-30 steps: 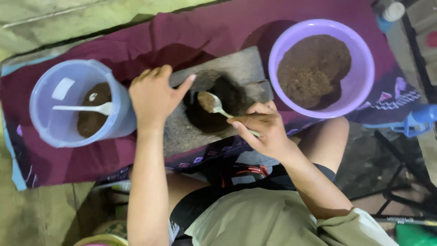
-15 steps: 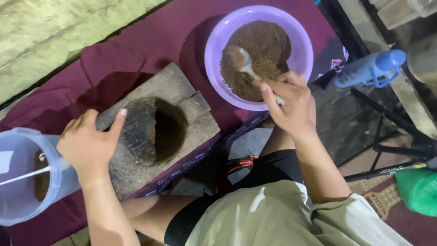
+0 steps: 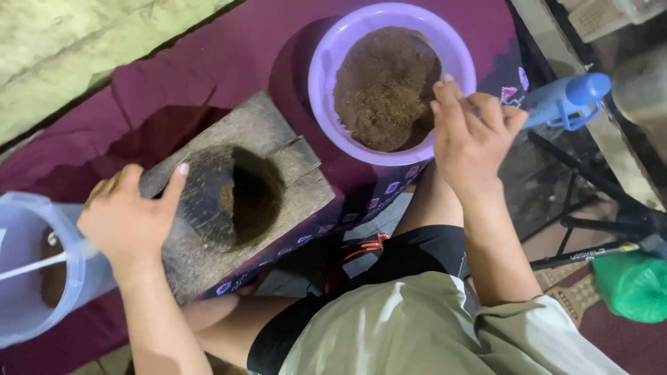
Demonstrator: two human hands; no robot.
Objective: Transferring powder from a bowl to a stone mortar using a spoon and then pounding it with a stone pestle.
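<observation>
A person's left hand [image 3: 128, 219] rests with spread fingers on a wooden block [image 3: 240, 201] that has a dark hollow. Right of the block, the right hand [image 3: 472, 132], fingers curled, their contents hidden, dips into a purple bowl [image 3: 326, 104] of brown powder [image 3: 382, 87], which could spill onto the maroon cloth [image 3: 208, 69].

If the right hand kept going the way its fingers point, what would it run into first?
Probably the brown powder in the purple bowl: the right hand sits at the rim, fingers aimed inward, though depth is unclear.

A maroon cloth [image 3: 208, 76] carries a wooden block [image 3: 278, 149], purple bowl [image 3: 326, 90] and clear jug [image 3: 28, 222].
</observation>
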